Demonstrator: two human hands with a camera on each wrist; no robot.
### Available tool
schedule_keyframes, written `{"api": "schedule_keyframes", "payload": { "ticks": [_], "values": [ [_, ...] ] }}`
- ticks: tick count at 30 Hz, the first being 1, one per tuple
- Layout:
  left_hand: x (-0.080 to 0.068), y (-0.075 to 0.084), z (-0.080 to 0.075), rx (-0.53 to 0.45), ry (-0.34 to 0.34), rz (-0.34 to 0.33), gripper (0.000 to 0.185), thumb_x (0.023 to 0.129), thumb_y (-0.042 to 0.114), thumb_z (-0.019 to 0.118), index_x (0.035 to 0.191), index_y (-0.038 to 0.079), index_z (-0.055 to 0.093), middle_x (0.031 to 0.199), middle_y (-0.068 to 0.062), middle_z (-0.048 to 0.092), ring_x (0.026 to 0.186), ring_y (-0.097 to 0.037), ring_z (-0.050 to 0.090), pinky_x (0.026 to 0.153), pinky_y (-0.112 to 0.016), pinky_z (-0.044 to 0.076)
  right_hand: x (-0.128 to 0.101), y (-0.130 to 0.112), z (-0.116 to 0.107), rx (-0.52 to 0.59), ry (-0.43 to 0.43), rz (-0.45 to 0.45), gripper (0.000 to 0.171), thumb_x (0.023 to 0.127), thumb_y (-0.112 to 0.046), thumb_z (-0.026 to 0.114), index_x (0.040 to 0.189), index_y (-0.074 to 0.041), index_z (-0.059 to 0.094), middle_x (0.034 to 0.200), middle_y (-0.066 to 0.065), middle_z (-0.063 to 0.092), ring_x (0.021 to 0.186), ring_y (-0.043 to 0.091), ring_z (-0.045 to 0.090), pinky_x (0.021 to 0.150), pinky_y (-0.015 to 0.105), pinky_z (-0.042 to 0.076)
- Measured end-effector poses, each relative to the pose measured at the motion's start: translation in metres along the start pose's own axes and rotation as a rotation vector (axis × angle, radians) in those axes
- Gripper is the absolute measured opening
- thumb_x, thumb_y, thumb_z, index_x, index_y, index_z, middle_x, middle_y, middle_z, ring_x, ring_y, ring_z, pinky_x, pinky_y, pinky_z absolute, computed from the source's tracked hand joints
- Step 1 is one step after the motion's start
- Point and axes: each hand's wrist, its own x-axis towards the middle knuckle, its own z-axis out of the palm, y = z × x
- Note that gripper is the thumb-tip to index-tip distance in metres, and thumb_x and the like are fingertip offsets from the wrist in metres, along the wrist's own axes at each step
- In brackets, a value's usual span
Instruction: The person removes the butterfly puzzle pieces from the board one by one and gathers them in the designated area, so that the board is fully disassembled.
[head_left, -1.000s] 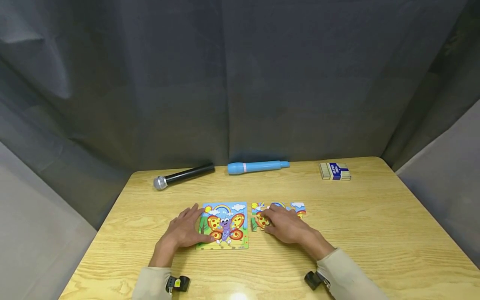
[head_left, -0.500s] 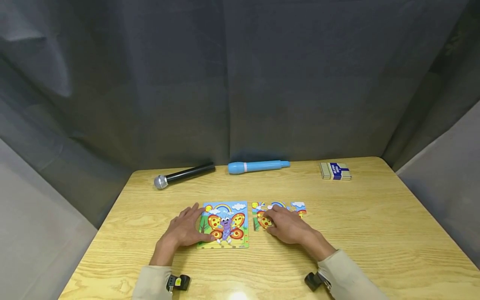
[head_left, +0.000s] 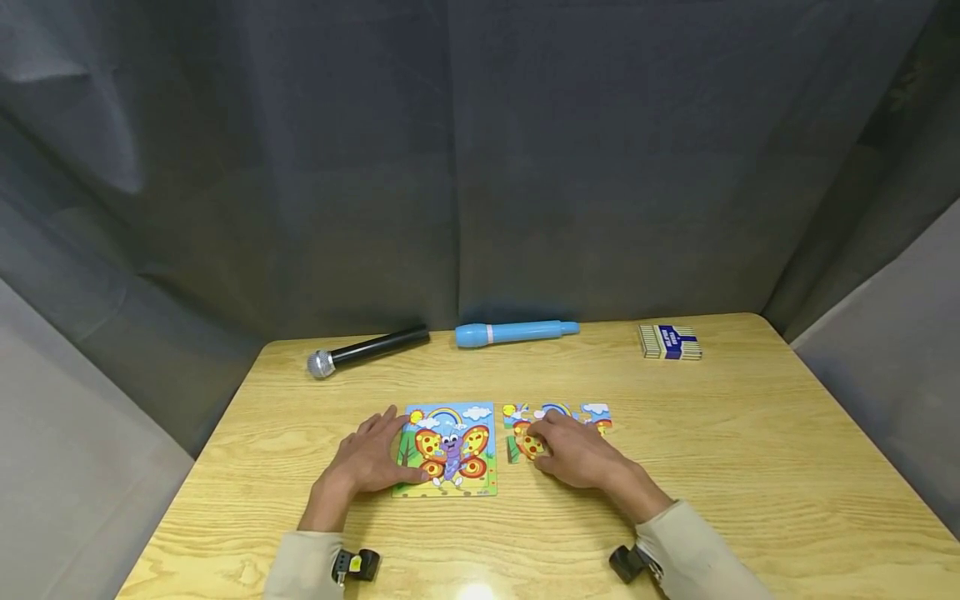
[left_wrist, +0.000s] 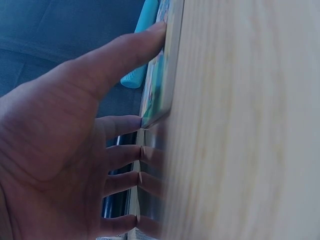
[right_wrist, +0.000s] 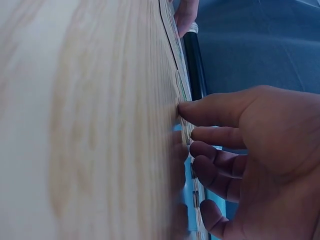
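Observation:
A butterfly jigsaw puzzle [head_left: 451, 447] lies flat on the table. My left hand [head_left: 371, 454] rests at its left side, thumb over the lower picture, fingers spread along the edge; in the left wrist view the thumb tip [left_wrist: 157, 29] presses the board's face. To the right, a second butterfly picture lies in loosely joined pieces. There my right hand [head_left: 573, 450] pinches a yellow-and-red wing piece [head_left: 530, 445] between thumb and index finger, the other fingers curled. A green tree piece [head_left: 513, 450] lies just left of it. The hand covers much of this second picture.
Along the back of the table lie a black microphone [head_left: 378, 348] with a silver head, a blue microphone-shaped object [head_left: 517, 333] and a banded bundle of pale sticks [head_left: 670, 342]. A dark curtain [head_left: 465, 167] hangs behind the table.
The wing piece and the green tree piece have shifted slightly right, with the right thumb and fingertips. The left hand has stayed on the board.

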Motion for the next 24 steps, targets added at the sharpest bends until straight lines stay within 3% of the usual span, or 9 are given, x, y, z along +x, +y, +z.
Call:
{"api": "schedule_keyframes", "payload": {
  "ticks": [15, 24],
  "values": [
    [0.000, -0.001, 0.001, 0.005, 0.016, 0.007, 0.101, 0.066, 0.064, 0.077, 0.149, 0.019, 0.040, 0.160, -0.011, 0.027, 0.146, -0.038, 0.026, 0.109, -0.066, 0.026, 0.017, -0.023, 0.008, 0.075, 0.053, -0.084, 0.041, 0.086, -0.027, 0.071, 0.124, -0.014, 0.064, 0.105, 0.000, 0.058, 0.085, 0.014, 0.048, 0.073, 0.037, 0.043],
    [-0.002, 0.001, -0.001, 0.000, 0.015, 0.017, 0.101, 0.067, 0.063, 0.077, 0.149, 0.017, 0.040, 0.160, -0.011, 0.026, 0.145, -0.038, 0.026, 0.108, -0.067, 0.026, 0.033, -0.039, 0.015, 0.096, 0.046, -0.090, 0.038, 0.087, -0.028, 0.069, 0.124, -0.017, 0.064, 0.114, 0.001, 0.058, 0.104, 0.020, 0.055, 0.084, 0.043, 0.045]
  ]
}}
